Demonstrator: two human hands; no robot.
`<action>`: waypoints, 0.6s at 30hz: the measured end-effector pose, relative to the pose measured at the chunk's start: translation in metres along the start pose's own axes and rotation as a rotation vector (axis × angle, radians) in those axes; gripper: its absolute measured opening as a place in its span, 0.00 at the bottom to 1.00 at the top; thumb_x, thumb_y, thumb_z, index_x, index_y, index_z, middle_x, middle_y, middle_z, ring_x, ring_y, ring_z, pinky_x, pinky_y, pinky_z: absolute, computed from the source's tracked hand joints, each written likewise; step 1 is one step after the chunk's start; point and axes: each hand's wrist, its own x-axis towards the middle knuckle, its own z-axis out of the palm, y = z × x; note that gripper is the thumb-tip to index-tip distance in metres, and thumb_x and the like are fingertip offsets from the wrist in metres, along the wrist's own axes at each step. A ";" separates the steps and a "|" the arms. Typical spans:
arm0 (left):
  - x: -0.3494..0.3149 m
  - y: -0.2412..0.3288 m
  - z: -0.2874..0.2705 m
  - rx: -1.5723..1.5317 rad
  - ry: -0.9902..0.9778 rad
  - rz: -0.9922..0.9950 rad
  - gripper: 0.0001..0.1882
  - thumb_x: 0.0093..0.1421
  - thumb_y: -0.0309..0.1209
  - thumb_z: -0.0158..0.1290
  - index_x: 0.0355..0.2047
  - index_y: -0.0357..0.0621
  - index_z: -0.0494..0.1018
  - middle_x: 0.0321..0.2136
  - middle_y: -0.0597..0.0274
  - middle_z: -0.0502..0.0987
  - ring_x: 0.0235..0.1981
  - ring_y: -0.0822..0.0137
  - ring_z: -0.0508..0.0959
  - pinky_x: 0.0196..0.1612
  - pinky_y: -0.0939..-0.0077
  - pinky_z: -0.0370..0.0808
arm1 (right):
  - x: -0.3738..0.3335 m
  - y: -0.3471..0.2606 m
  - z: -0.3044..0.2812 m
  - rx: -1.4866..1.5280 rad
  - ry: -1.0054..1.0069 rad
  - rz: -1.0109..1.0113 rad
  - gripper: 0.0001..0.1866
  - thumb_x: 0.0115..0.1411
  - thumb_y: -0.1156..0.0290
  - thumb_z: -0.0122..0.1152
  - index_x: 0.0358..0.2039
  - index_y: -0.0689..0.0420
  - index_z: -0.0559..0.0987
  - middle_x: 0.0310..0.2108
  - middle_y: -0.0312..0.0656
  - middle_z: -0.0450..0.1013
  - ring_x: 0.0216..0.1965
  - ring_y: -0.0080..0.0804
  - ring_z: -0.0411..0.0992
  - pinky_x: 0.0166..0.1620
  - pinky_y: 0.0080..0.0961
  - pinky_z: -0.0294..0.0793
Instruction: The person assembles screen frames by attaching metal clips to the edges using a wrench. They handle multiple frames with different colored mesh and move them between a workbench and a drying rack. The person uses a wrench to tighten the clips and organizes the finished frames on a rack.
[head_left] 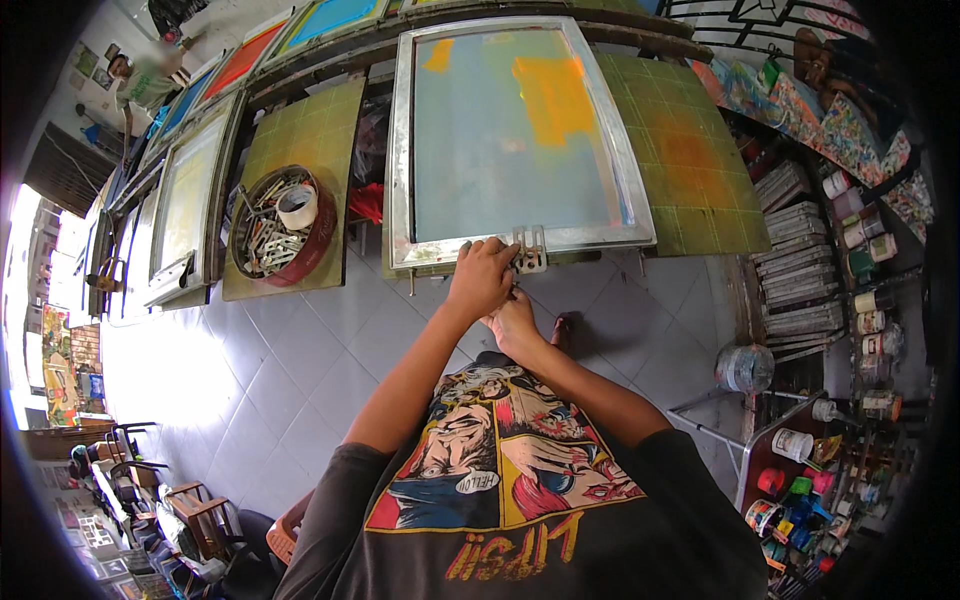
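A screen-printing frame (520, 243) with a silver metal border lies in front of me, its grey-blue mesh (500, 165) marked with orange patches. At its near edge sits a slotted metal bracket (531, 256). My left hand (480, 280) is closed at that edge, fingertips against the bracket's left side. Just below and to the right, my right hand (514, 322) is bent up under the edge, close to the left one. Its fingers look curled, but what they hold is hidden behind the left hand and the frame.
Left of the frame, a round red tin (310, 250) of metal hardware and a tape roll (297, 207) stands on a greenish board (290, 140). More frames line the far left, where another person (150, 85) stands. Paint jars (868, 300) and stacked slats (800, 280) are at right.
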 end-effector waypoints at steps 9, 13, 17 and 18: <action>-0.010 -0.009 0.008 -0.210 0.092 -0.003 0.21 0.53 0.31 0.50 0.48 0.41 0.69 0.37 0.54 0.71 0.43 0.52 0.68 0.57 0.53 0.58 | -0.006 0.006 -0.009 -0.123 0.067 -0.097 0.08 0.65 0.67 0.44 0.39 0.55 0.71 0.26 0.32 0.67 0.26 0.20 0.66 0.31 0.25 0.70; -0.012 -0.014 0.012 -0.212 0.146 -0.005 0.21 0.53 0.31 0.52 0.48 0.42 0.69 0.37 0.54 0.70 0.43 0.52 0.68 0.58 0.52 0.56 | -0.009 -0.027 -0.056 -0.441 -0.027 -0.157 0.09 0.64 0.68 0.45 0.38 0.55 0.75 0.19 0.27 0.62 0.20 0.16 0.61 0.23 0.15 0.62; -0.012 -0.006 0.016 -0.150 0.168 -0.002 0.21 0.52 0.30 0.54 0.48 0.42 0.69 0.36 0.55 0.70 0.43 0.53 0.68 0.59 0.51 0.55 | 0.014 -0.124 -0.088 -1.341 -0.051 -0.467 0.12 0.58 0.65 0.55 0.27 0.61 0.78 0.16 0.34 0.67 0.19 0.20 0.65 0.23 0.23 0.63; -0.013 -0.007 0.016 -0.131 0.180 -0.025 0.21 0.52 0.30 0.54 0.48 0.42 0.69 0.36 0.55 0.70 0.42 0.53 0.68 0.59 0.51 0.55 | 0.011 -0.152 -0.069 -1.525 -0.072 -0.479 0.15 0.56 0.62 0.57 0.24 0.63 0.76 0.17 0.41 0.68 0.21 0.29 0.67 0.26 0.28 0.65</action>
